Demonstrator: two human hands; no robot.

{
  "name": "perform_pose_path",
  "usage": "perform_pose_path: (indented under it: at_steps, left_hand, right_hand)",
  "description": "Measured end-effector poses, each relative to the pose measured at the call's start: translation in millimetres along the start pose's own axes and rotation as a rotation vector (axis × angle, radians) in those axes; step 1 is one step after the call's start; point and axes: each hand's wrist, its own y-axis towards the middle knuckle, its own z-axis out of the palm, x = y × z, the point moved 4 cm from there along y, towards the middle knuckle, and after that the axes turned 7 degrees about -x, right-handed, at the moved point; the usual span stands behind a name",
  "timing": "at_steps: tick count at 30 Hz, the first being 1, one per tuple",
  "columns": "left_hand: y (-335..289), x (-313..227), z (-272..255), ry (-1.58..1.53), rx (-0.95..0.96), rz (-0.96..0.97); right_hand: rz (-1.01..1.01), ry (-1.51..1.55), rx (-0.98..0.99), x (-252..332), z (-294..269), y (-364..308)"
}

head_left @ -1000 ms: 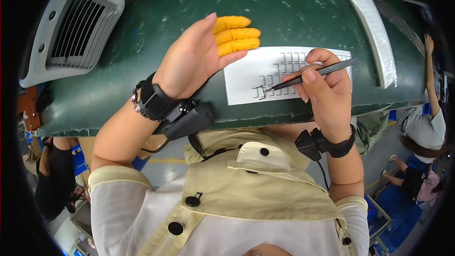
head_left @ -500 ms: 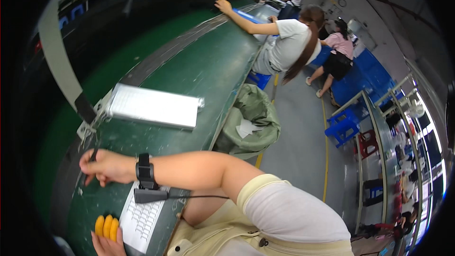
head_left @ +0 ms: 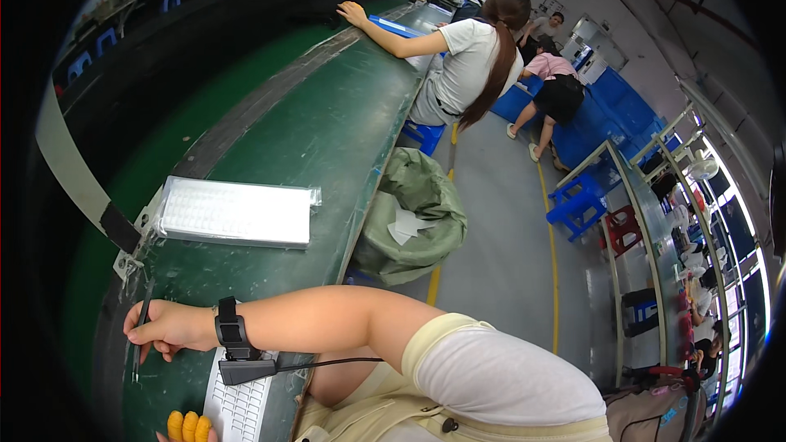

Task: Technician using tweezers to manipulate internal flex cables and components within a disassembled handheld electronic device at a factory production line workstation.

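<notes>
My right hand (head_left: 168, 329), with a black strap on its wrist, is closed around a slim dark pen-shaped tool (head_left: 144, 311) that ends in a thin metal tip. It hovers at the left part of the green bench, the tool's tip pointing down. My left hand (head_left: 193, 430) shows only at the bottom edge; yellow finger cots cover several fingers, which are stretched out with nothing visible in them. Beside it lies a white sheet (head_left: 235, 409) with rows of small labels, partly hidden under my right forearm. Farther up rests a stack of similar white sheets (head_left: 237, 211) in clear wrapping.
The green bench (head_left: 295, 127) runs away to the far right, with a dark strip along it. A white post (head_left: 70, 168) stands at the left. A green-lined bin (head_left: 413, 245) holding white scraps is beside the bench. A seated co-worker (head_left: 475, 57) leans on the bench beyond.
The view has shifted, so the bench and sheet stack sit farther left. My left hand has dropped mostly out of the lower edge. My right hand still grips the tool, which now shows more clearly.
</notes>
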Motion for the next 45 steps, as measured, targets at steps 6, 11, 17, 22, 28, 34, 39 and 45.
perform_pose_path:
  at_steps: [6, 11, 17, 22, 28, 34, 39, 45]
  left_hand:
    - [9.3, 0.2, -5.0, -0.17, 0.142, -0.1]
    - [7.0, 2.4, -12.2, -0.13, 0.192, -0.114]
    - [4.8, 3.5, -19.0, -0.074, 0.117, -0.092]
    - [2.5, 3.4, -23.6, -0.055, -0.046, -0.12]
    - [1.4, 3.7, -25.8, -0.037, -0.084, -0.129]
    - [1.8, 3.5, -24.1, -0.038, -0.089, -0.122]
    - [1.6, 3.9, -22.5, -0.022, -0.107, -0.114]
    - [2.2, 3.0, -21.6, -0.016, -0.108, -0.117]
  right_hand:
    - [0.007, 0.022, -0.007, -3.5, 0.8, 2.8]
    - [0.025, -0.016, -0.011, 3.5, 1.5, -4.0]
    - [0.008, -0.018, -0.026, 1.7, 1.1, -2.4]
    - [-0.016, -0.021, -0.02, 1.8, 0.9, -1.9]
    - [-0.009, -0.02, -0.03, 1.8, 0.2, -2.7]
    - [-0.011, -0.02, -0.031, -0.3, -1.0, -0.6]
    - [-0.003, -0.021, -0.031, 0.5, -0.2, -1.6]
    - [-0.006, -0.015, -0.028, 0.3, -0.4, -1.4]
